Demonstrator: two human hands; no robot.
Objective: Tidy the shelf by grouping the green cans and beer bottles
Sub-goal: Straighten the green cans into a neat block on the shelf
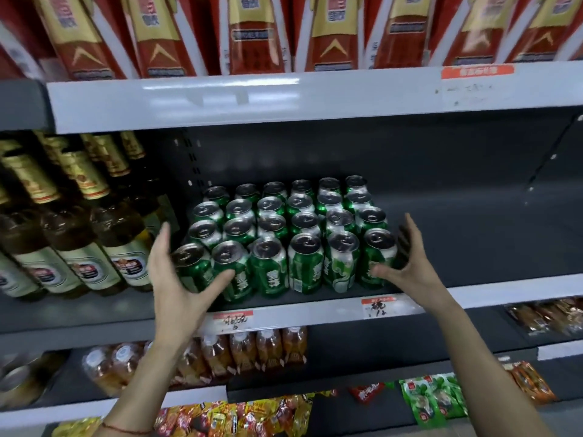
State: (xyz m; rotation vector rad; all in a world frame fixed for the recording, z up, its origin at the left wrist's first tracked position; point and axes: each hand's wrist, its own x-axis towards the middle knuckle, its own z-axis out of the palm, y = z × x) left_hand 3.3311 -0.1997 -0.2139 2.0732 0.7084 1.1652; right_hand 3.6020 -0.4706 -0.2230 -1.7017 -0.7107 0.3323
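Observation:
Several green cans (304,266) with silver tops stand in a tight block of rows in the middle of the grey shelf (504,291). To their left, several brown beer bottles (79,244) with gold foil necks and pale labels stand packed together. My left hand (176,279) is open at the block's front-left corner, its thumb against a front can. My right hand (410,263) is open against the block's right side, its thumb on the front-right can. Neither hand holds a can.
The shelf to the right of the cans is bare. Red and gold cartons (252,36) fill the shelf above. Below sit orange drink bottles (246,351) and snack packets (432,402). Price tags (378,307) hang on the shelf's front lip.

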